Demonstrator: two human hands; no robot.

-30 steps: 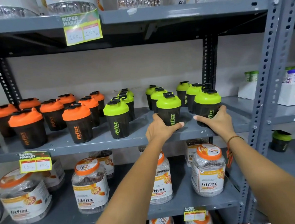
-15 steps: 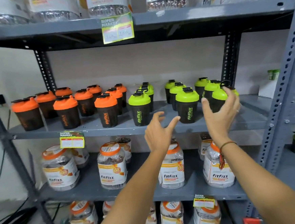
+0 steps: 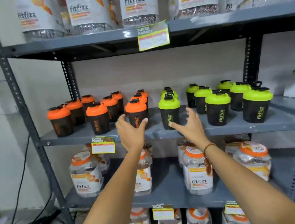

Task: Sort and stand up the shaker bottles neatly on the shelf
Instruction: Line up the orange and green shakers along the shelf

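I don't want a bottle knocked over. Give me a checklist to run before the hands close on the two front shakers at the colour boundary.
1. Left hand lined up with the front orange-lidded shaker: ok, fingers spread either side of it, grip not yet closed.
2. Right hand lined up with the front green-lidded shaker: ok, open beside it.
3. Both target shakers upright: ok.
4. Colours sorted, orange on the left, green on the right: ok.
5. Lids fully seated: cannot tell.
6. Front shakers aligned with the shelf edge: not ok, the front row is uneven.
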